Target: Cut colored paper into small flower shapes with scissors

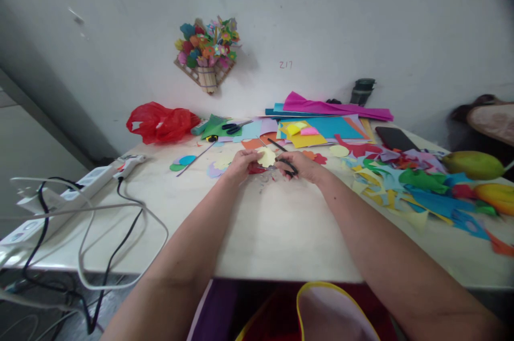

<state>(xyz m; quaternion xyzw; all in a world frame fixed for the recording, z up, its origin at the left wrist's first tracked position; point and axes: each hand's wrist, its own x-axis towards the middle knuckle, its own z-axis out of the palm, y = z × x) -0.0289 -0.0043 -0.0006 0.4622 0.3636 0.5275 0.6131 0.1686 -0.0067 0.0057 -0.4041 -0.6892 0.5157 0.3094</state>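
Note:
Between my hands, over the middle of the table, is a pale yellow paper piece (pixel 266 158) with a scalloped edge. My left hand (pixel 242 163) pinches it at its left side. My right hand (pixel 300 165) is closed around black-handled scissors (pixel 289 167), whose blades sit close to the paper's right edge and are partly hidden. Below the paper lies something clear and crinkled (pixel 263 180) with small scraps; I cannot make out what it is. Just left of my left hand rest pale purple and yellow paper cutouts (pixel 216 171).
Colourful paper scraps (pixel 425 183) cover the table's right side, near a dark phone (pixel 397 138) and yellow-green fruit (pixel 473 164). Paper sheets (pixel 337 129), other scissors (pixel 236 127) and a red plastic bag (pixel 160 122) lie at the back. A power strip (pixel 60 202) with loose cables stands left.

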